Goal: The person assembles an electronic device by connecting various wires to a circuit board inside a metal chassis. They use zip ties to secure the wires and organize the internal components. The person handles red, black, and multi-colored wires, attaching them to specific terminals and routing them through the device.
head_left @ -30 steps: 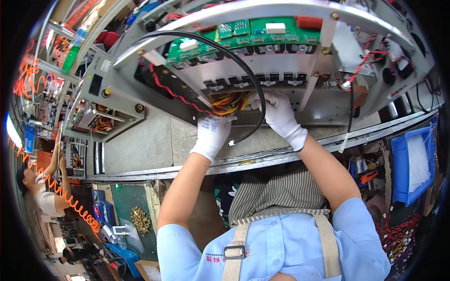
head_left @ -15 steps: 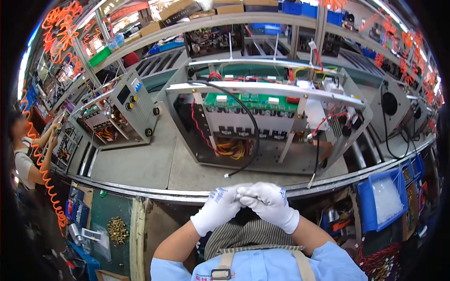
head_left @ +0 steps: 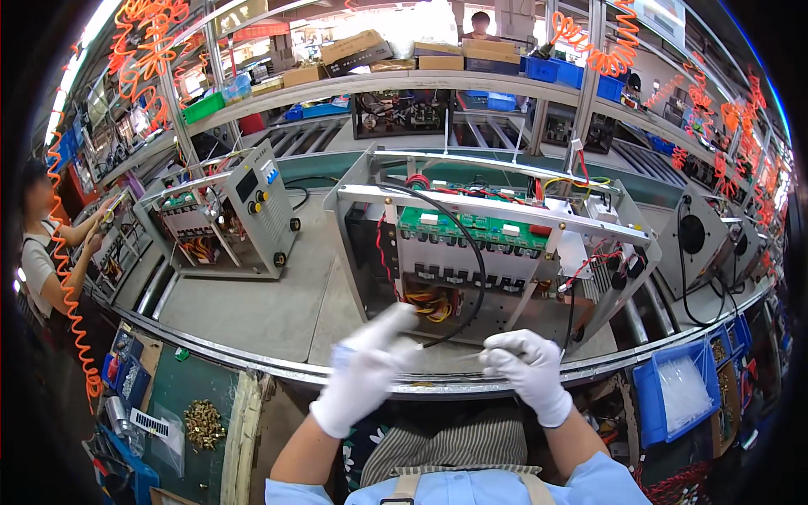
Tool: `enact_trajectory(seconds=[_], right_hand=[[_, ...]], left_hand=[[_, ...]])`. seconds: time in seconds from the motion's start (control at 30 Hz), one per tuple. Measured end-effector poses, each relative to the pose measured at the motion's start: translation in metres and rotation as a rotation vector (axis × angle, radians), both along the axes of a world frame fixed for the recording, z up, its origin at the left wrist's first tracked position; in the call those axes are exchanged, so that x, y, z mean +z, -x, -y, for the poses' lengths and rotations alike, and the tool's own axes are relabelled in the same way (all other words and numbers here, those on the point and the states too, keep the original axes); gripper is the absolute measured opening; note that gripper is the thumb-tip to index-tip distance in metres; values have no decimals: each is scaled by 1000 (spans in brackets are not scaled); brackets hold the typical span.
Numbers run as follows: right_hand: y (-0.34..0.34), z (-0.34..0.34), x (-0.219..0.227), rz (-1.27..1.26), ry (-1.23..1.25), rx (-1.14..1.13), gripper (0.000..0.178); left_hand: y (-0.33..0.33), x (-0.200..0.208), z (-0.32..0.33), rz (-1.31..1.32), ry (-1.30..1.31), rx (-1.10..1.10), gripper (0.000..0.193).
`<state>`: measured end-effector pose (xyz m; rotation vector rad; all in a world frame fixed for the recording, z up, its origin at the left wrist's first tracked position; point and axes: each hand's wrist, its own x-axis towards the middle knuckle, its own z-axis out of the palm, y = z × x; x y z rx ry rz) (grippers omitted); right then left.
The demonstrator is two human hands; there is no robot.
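White gloves cover both hands. My left hand (head_left: 366, 358) is smeared by motion, a finger stretched toward the open machine; whether it grips anything cannot be told. Beside its fingers is the lower end of a black cable (head_left: 481, 282) that loops down the machine's front. My right hand (head_left: 528, 370) is closed in a pinch on a thin pale strip (head_left: 465, 358), which looks like a cable tie and points left. Behind both hands stands the open metal machine cabinet (head_left: 522, 216), with a green circuit board (head_left: 454, 223) and yellow wires (head_left: 433, 305) inside.
A second machine (head_left: 252, 219) stands left on the grey bench (head_left: 244, 307), with a fan-fitted panel (head_left: 694, 240) at right. Brass fittings (head_left: 204, 423) lie lower left. A blue bin (head_left: 665, 412) holds thin white strips. At far left, a person (head_left: 50, 269) works.
My hands, together near my body before, have parted and moved forward. The left has gone toward the cable end; the right has moved right, a thin strip now showing. The view has shifted.
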<state>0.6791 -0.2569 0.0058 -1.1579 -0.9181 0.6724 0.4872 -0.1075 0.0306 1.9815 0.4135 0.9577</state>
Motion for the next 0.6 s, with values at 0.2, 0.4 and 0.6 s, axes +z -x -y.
enact_trajectory(seconds=[0.2, 0.4, 0.6], right_hand=[[7, -21, -6, 259, -150, -81, 28], [-11, -70, 6, -505, -86, 419, 39], [-54, -52, 157, 907, -193, -351, 18]], left_hand=[[7, 11, 8, -403, 243, -278, 21], [-60, 67, -60, 202, -675, 276, 24], [-90, 103, -98, -103, -564, 249, 18]])
